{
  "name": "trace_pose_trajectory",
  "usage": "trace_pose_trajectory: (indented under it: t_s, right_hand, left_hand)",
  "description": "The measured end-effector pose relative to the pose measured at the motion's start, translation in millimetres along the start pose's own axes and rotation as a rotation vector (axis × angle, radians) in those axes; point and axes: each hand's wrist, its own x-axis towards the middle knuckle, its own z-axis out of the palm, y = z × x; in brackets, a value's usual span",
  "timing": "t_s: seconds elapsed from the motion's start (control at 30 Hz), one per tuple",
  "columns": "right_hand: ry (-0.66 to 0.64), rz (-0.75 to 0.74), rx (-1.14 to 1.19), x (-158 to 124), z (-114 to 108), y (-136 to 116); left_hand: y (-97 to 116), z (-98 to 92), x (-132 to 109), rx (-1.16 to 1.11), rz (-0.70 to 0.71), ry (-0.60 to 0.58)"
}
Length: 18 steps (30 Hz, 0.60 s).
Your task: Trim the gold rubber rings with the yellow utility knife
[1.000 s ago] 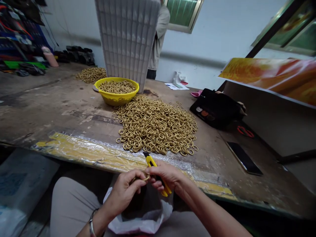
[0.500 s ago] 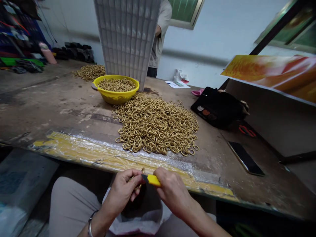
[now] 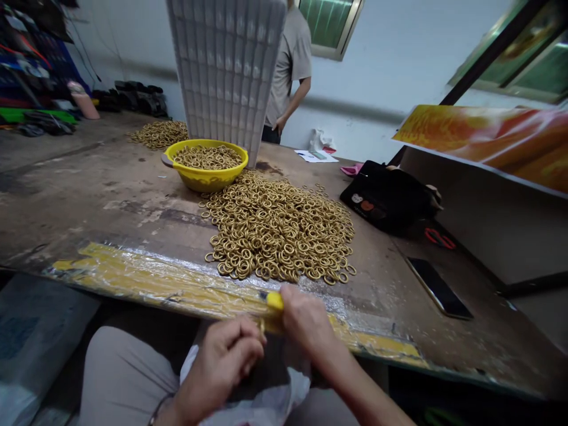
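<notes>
Between the thumb and fingers of my left hand point(image 3: 224, 358) is a brass-coloured ring point(image 3: 262, 326), partly hidden and blurred. My right hand point(image 3: 308, 319) is wrapped round a yellow-handled utility knife point(image 3: 274, 300), its dark tip pointing left, above and apart from the left fingers. Just beyond both hands, a wide heap of similar rings point(image 3: 284, 231) lies loose on the table point(image 3: 146, 201). Behind the heap stands a yellow bowl point(image 3: 213, 177) filled with rings. Below my hands, a whitish plastic bag point(image 3: 279, 399) sits open in my lap.
Yellow tape point(image 3: 146, 281) under clear film covers the table's front edge. A tall grey plastic crate point(image 3: 226, 71) stands behind the bowl, with a person point(image 3: 293, 65) beyond it. To the right lie a black bag point(image 3: 386, 195) and a phone point(image 3: 439, 287). More rings point(image 3: 160, 135) lie back left.
My right hand has lifted the knife up and away from the ring. My left hand has dropped slightly, still pinching the ring. Behind the crate, the person has shifted right and lowered an arm.
</notes>
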Motion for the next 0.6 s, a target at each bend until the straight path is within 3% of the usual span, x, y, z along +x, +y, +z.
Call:
trace_pose_trajectory:
  t_s: [0.07, 0.13, 0.27, 0.5, 0.6]
  right_hand:
    - [0.04, 0.103, -0.049, 10.5, -0.5, 8.7]
    - [0.105, 0.068, -0.031, 17.1, -1.3, 10.5]
    - [0.164, -0.091, -0.004, 23.4, 0.6, -5.1]
    - [0.13, -0.156, -0.064, 40.1, 12.4, -15.8]
    - [0.103, -0.145, -0.012, 41.4, 12.5, -13.4]
  left_hand:
    - [1.5, 4.5, -8.4, -0.054, -0.027, -0.122]
    - [-4.4, 9.0, -11.6, -0.172, -0.127, -0.18]
    - [-29.7, 11.8, -3.8, -0.496, -0.284, -0.14]
    - [-52.6, -4.9, 1.6, -0.795, -0.268, -0.18]
    - [-52.6, -9.9, 3.6, -0.81, -0.269, -0.121]
